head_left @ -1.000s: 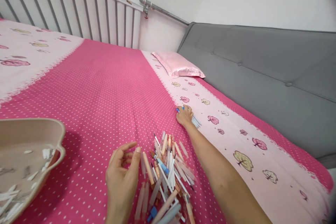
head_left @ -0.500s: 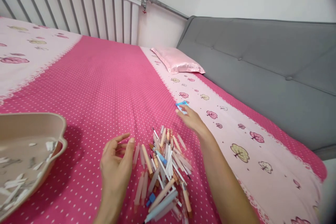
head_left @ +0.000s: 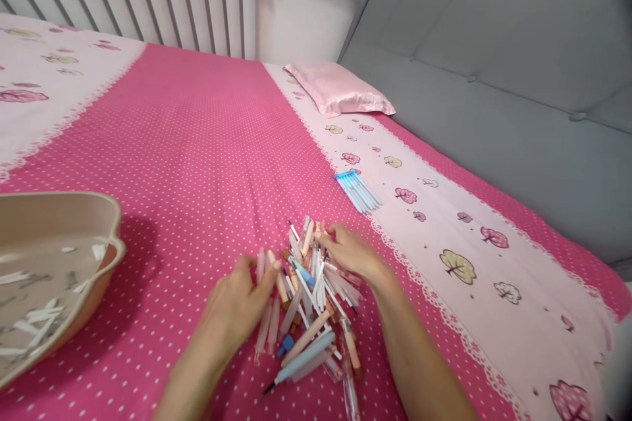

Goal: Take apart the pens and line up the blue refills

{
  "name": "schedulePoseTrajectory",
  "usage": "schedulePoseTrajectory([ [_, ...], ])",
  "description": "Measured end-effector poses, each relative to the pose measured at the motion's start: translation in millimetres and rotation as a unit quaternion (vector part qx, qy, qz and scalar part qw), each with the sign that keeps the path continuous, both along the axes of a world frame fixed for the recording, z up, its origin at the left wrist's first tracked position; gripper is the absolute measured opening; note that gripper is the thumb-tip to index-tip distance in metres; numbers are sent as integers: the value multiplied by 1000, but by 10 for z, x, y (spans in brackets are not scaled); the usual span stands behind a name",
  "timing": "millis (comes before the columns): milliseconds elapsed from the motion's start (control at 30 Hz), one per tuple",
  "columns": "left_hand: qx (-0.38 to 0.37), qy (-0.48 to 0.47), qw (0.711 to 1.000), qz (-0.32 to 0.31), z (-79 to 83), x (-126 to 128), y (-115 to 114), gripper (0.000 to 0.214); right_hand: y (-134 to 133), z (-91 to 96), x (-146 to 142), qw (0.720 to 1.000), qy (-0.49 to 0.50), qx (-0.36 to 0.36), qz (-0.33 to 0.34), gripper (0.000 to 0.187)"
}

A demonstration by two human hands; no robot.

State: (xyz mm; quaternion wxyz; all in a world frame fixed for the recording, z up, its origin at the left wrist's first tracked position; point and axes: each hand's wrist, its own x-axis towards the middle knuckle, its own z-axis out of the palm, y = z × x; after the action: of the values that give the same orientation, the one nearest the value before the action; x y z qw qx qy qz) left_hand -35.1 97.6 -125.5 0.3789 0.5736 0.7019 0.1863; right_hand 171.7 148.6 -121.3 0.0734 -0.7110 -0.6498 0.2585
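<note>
Head view: left hand (head_left: 241, 296) at left of the pens (head_left: 307, 356), right hand (head_left: 349, 251) at their far side. Whether fingers clamp any, I cannot tell; any print is unreadably small

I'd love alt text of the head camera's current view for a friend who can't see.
A left hand and right hand are at a jumbled pile of pens on a pink bedspread. Beyond lies a row of blue pens; a tan basin holding white bits sits to the left.
</note>
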Motion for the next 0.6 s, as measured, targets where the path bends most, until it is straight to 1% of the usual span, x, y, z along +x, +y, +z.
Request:
schedulePoseTrajectory([
  [100, -6, -121, 992, 18, -45, 82, 21, 60, -31, -38, -110, 996, 90, 1, 13, 50],
  [200, 2, -200, 980, 4, -80, 149, 43, 60, -50, -71, -191, 986, 166, 15, 29, 50],
  [267, 13, -234, 972, 3, -78, 174, 49, 62, -64, -52, -227, 972, 234, 10, 31, 52],
  [367, 30, -266, 963, 1, -43, 147, 53, 67, -111, 62, -223, 941, 337, -33, 27, 54],
  [400, 37, -257, 966, -3, -25, 118, 56, 69, -132, 114, -200, 936, 347, -41, 35, 55],
  [433, 45, -232, 972, -7, -6, 80, 60, 70, -154, 165, -165, 939, 338, -39, 51, 57],
  [533, 50, -84, 995, -19, 57, -58, 75, 69, -203, 284, -18, 963, 257, -25, 80, 64],
  [600, 40, 0, 999, -30, 91, -143, 77, 68, -214, 326, 83, 973, 210, -31, 86, 67],
])
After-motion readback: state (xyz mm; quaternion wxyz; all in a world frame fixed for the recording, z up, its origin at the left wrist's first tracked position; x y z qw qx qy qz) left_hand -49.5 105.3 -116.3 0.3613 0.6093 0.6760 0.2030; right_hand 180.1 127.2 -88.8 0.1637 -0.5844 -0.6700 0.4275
